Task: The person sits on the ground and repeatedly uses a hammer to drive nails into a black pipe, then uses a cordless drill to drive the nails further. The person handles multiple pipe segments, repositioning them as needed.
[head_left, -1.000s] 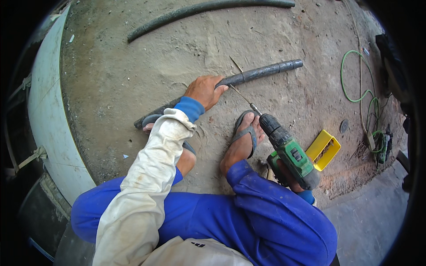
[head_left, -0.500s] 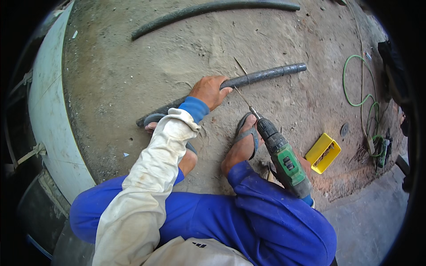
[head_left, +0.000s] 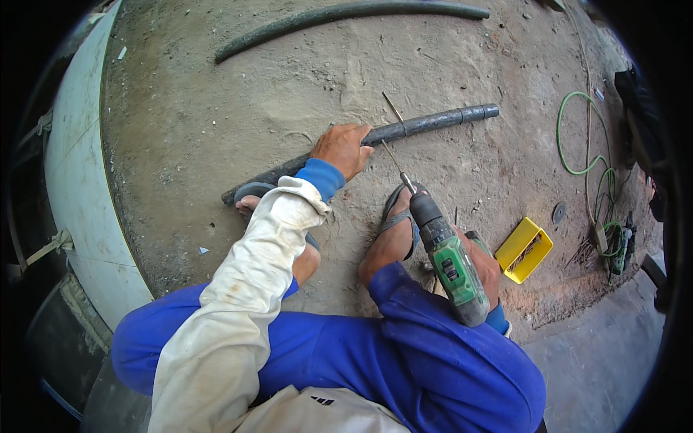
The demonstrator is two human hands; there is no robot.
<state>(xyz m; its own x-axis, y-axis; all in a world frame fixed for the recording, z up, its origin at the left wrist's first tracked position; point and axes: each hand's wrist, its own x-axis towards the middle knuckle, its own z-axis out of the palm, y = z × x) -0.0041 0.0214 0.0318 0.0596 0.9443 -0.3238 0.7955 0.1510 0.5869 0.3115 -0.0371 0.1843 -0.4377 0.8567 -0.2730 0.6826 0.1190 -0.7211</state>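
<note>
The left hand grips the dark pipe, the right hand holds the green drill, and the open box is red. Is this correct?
The open box is yellow, not red, as the head view shows. The left hand grips the pipe and the right hand holds the drill.

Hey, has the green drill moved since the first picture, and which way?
Yes. The rear of the green drill, held in the right hand, has swung left, farther from the yellow box.
</note>
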